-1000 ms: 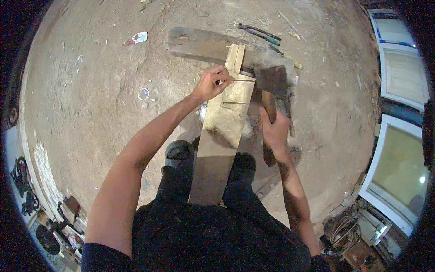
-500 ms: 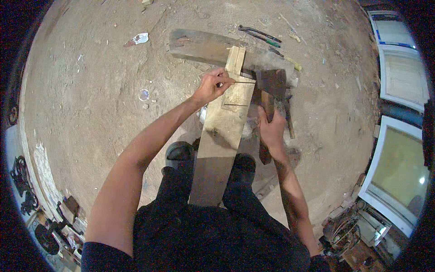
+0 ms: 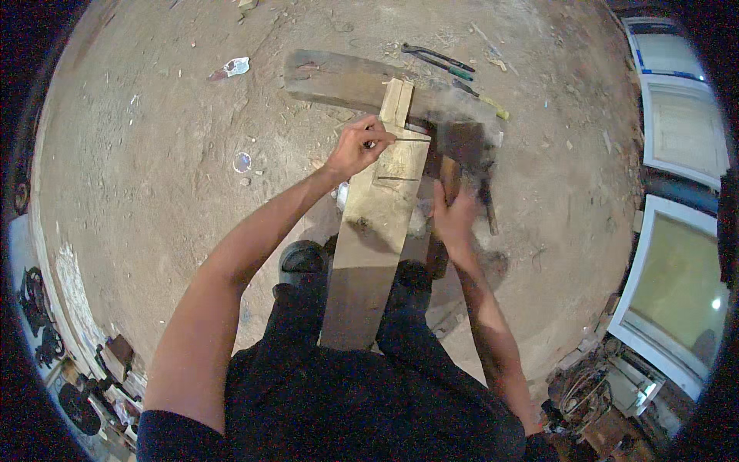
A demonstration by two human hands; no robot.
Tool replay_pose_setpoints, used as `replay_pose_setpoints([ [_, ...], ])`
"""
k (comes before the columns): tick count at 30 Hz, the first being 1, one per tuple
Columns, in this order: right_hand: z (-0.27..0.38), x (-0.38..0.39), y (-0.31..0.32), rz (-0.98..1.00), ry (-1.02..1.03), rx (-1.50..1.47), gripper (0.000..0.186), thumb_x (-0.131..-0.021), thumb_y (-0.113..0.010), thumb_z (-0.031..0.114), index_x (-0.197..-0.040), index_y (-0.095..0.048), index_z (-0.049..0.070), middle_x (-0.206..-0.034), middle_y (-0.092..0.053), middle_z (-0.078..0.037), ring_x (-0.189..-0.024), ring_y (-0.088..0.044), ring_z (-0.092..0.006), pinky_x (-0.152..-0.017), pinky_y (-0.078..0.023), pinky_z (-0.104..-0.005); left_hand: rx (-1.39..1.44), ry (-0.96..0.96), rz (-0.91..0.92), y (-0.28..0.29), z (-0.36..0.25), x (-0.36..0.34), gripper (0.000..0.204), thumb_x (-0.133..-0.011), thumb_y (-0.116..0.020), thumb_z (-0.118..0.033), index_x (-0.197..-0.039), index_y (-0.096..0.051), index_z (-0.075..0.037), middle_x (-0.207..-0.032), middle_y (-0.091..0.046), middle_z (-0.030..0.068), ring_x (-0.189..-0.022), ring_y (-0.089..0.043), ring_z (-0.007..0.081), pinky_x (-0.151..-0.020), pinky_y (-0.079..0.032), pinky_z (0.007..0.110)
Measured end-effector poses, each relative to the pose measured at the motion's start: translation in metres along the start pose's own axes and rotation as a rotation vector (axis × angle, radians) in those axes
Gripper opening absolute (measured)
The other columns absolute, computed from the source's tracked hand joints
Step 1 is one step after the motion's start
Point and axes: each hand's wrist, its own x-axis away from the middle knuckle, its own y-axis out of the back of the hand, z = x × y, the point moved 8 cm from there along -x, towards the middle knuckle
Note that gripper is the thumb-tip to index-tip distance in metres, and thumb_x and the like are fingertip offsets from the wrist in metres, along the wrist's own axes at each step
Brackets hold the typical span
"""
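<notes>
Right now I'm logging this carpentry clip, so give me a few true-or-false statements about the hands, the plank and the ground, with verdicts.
1. The left hand holds a thin tool against the plank. True.
2. The right hand is empty. False: it grips a wooden-handled mallet.
3. The plank lies flat on a table. False: it slopes from the lap onto a beam on dirt ground.
4. Hand tools lie beyond the beam. True.
</notes>
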Motion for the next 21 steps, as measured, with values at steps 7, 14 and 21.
replay_pose_setpoints([
  [7, -0.008, -0.013, 0.002, 0.052, -0.129, -0.038, 0.036, -0.097, -0.068, 0.035, -0.094, -0.068, -0.001, -0.068, -0.068, -0.013, -0.058, -0.067, -0.0272, -0.057, -0.051, -0.042, 0.022, 0.032, -0.021, 0.001, 0.002, 0.002, 0.015, -0.082, -0.077, 0.001, -0.093, -0.081, -0.009, -0.078, -0.062, 0.006, -0.07, -0.061, 0.0185, -0.061, -0.05, 0.034],
  [14, 0.007, -0.001, -0.017, 0.168, -0.006, 0.163, 0.037, -0.095, -0.07, 0.036, -0.104, -0.07, -0.001, -0.073, -0.069, -0.018, -0.063, -0.067, -0.0311, -0.064, -0.052, -0.0416, 0.021, 0.061, -0.018, -0.002, 0.004, 0.005, 0.016, -0.085, -0.075, 0.002, -0.097, -0.08, -0.007, -0.082, -0.063, 0.006, -0.07, -0.06, 0.0171, -0.062, -0.049, 0.033],
  [21, 0.039, -0.001, 0.02, 0.187, -0.124, 0.036, 0.04, -0.094, -0.07, 0.038, -0.107, -0.07, 0.0, -0.077, -0.07, -0.022, -0.073, -0.071, -0.0379, -0.066, -0.052, -0.0453, 0.013, 0.047, 0.022, 0.001, 0.0, 0.004, 0.017, -0.083, -0.074, 0.003, -0.096, -0.08, -0.007, -0.083, -0.063, 0.006, -0.072, -0.063, 0.0183, -0.063, -0.051, 0.033],
])
